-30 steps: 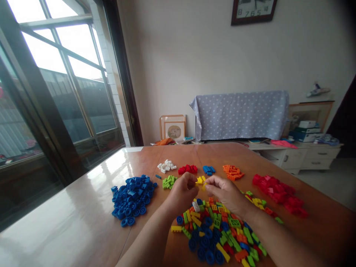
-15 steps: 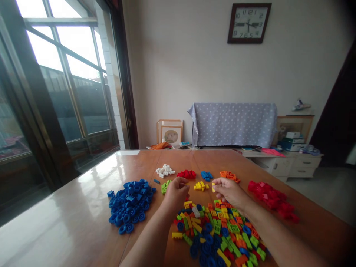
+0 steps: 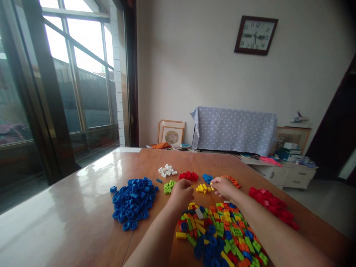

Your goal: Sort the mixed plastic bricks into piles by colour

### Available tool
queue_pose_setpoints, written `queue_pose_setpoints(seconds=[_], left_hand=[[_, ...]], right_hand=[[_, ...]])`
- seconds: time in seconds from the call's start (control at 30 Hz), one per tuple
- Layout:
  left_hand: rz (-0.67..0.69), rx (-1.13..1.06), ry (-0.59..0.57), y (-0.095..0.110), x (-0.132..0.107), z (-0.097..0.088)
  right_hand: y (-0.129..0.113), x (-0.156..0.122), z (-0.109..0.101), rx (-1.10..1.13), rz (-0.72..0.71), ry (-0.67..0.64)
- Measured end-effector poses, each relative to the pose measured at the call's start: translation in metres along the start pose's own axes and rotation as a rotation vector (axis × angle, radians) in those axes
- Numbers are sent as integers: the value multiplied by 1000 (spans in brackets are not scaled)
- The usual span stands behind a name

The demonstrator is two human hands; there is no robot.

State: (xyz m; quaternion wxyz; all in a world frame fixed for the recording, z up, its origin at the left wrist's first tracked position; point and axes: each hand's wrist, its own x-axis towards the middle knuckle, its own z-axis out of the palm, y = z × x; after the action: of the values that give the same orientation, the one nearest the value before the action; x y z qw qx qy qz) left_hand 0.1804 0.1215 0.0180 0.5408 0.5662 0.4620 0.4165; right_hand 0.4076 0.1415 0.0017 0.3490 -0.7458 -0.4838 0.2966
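A person's right hand (image 3: 223,186), at the frame's centre, pinches a yellow brick (image 3: 211,184) beside the small yellow pile (image 3: 203,188) on a wooden table (image 3: 83,222). The left hand (image 3: 182,193), just left of that pile, is loosely curled, and whether it holds anything cannot be told. A mixed heap of bricks (image 3: 219,233) lies below both hands.

A square wall clock (image 3: 256,35) hangs high on the pale wall. A tall dark-framed window (image 3: 75,74) runs down the left side. Against the far wall, a grey dotted cloth (image 3: 235,129) covers something boxy, perhaps a television. Picture frames (image 3: 170,134) lean on the floor beside it, and a low white cabinet (image 3: 280,174) on the right carries stacked boxes (image 3: 289,152). On the glossy wooden table (image 3: 69,215), a heap of blue wheels (image 3: 133,198) lies to the left and a heap of red bricks (image 3: 271,202) far right.
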Motion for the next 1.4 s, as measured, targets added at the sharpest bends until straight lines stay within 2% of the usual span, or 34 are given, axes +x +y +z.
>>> queue_pose_setpoints(seconds=[0.2,0.43,0.9,1.4], left_hand=[[19,-55,3,-2,1,2],[19,-11,-5,2,-3,1],[34,-10,-7,-4,0,1],[1,-23,-4,1,-1,-2]], right_hand=[[0,10,10,6,5,-30],[3,10,12,40,-14,-52],[8,1,20,-267,-124,66],[9,17,14,-361,-115,137]])
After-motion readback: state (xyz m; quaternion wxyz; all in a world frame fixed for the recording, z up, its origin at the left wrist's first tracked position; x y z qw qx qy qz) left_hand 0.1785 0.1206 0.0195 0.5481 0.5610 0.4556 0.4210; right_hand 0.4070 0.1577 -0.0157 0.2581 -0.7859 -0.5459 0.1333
